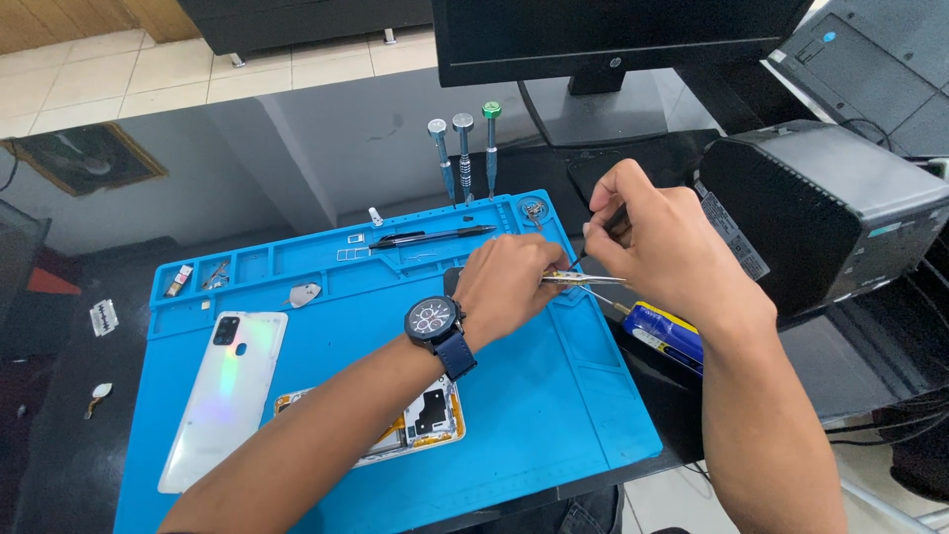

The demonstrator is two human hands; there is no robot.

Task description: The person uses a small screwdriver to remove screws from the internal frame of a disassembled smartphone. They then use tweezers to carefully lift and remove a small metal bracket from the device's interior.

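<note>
My left hand (pixel 506 287), with a dark wristwatch (pixel 435 321) on the wrist, is closed on metal tweezers (pixel 583 280) whose tips point right. My right hand (pixel 657 237) pinches a thin dark tool near the tweezer tips, over the far right part of the blue work mat (pixel 554 396). Under my left forearm lies an opened phone body (pixel 430 420) with its boards showing. Its white iridescent back cover (pixel 225 391) lies on the mat's left side. What sits beneath my hands is hidden.
Three screwdrivers (pixel 465 153) stand upright at the mat's far edge, with a black pen (pixel 430 237) lying beside them. A blue and yellow tube (pixel 667 331) lies right of the mat. A black box (pixel 820 208) and a monitor base (pixel 598 79) stand behind.
</note>
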